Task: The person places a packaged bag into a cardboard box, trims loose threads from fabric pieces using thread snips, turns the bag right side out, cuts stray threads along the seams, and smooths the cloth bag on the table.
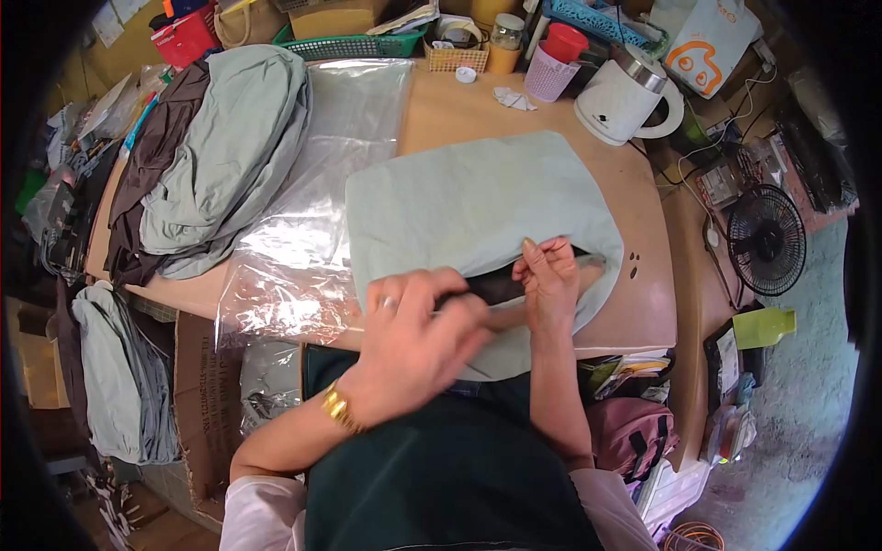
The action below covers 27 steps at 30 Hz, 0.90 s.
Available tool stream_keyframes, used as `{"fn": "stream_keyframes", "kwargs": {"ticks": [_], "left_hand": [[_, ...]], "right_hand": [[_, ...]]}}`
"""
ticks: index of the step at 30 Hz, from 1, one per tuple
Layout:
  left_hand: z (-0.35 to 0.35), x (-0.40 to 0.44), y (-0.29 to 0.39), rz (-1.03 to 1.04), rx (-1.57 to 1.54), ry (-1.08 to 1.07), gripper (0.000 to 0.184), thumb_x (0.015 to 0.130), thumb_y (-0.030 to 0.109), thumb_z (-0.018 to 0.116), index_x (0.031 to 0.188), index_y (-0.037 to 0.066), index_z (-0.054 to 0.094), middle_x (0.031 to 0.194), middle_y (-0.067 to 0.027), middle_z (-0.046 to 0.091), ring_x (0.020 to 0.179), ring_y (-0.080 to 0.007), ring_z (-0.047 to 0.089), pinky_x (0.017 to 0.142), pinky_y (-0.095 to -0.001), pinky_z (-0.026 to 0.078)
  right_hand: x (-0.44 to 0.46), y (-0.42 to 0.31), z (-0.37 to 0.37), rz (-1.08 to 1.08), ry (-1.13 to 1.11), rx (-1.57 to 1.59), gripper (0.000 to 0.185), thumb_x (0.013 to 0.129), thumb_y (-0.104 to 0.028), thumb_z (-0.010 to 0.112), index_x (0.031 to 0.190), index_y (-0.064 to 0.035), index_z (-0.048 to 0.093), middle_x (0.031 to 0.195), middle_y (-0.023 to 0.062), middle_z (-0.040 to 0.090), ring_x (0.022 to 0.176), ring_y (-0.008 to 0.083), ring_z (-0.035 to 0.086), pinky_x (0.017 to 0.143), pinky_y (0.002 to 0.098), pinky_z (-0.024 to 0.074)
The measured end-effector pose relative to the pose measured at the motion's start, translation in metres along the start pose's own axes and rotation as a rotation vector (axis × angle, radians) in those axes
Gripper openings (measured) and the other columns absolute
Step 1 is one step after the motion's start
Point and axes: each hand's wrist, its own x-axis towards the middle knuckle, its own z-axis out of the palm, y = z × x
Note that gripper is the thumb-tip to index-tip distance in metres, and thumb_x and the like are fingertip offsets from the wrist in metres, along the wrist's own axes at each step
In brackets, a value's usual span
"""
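A pale grey-green fabric piece (469, 202), like a flat cover, lies on the table in front of me, with a slit near its front edge that shows a dark inside. My right hand (549, 280) is closed, thumb and fingertips pinching the cloth at the right end of the slit. Over the left part of the slit hovers my left hand (418, 317), wearing a ring and a gold watch. Its fingers are bent and smeared by motion, so whether they hold anything is hidden.
Clear plastic sheeting (312, 193) lies left of the cover, beside a heap of green and brown fabric (225, 156). A white kettle (620, 96), pink cup (549, 78) and jar (505, 41) stand at the back. A black fan (767, 241) is at right.
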Motion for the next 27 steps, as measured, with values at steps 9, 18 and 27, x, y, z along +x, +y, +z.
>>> {"fn": "stream_keyframes", "kwargs": {"ticks": [9, 18, 27], "left_hand": [[0.021, -0.035, -0.094, -0.428, -0.168, -0.197, 0.029, 0.074, -0.002, 0.069, 0.099, 0.004, 0.056, 0.089, -0.0124, 0.059, 0.082, -0.0312, 0.060, 0.071, -0.0404, 0.049], [0.019, -0.033, -0.079, -0.317, 0.039, -0.234, 0.031, 0.075, 0.006, 0.073, 0.104, 0.006, 0.061, 0.094, -0.0112, 0.060, 0.086, -0.0315, 0.060, 0.076, -0.0405, 0.048], [0.029, -0.045, -0.093, -0.360, 0.031, -0.200, 0.015, 0.079, 0.006, 0.070, 0.093, 0.005, 0.064, 0.089, -0.0123, 0.059, 0.083, -0.0334, 0.059, 0.072, -0.0404, 0.047]], "right_hand": [[0.040, -0.040, -0.049, -0.228, 0.070, 0.031, 0.018, 0.089, -0.001, 0.064, 0.091, -0.0064, 0.047, 0.063, 0.0000, 0.051, 0.052, 0.0075, 0.049, 0.048, 0.0208, 0.0386], [-0.003, -0.009, -0.038, -0.475, -0.250, -0.665, 0.017, 0.082, 0.005, 0.068, 0.097, -0.0013, 0.062, 0.106, 0.0074, 0.060, 0.080, 0.0143, 0.063, 0.066, 0.0271, 0.0515], [0.023, 0.010, -0.018, -0.718, -0.328, -0.966, 0.009, 0.081, 0.002, 0.067, 0.088, -0.0017, 0.063, 0.075, 0.0076, 0.058, 0.063, 0.0183, 0.057, 0.060, 0.0338, 0.0479]]}}
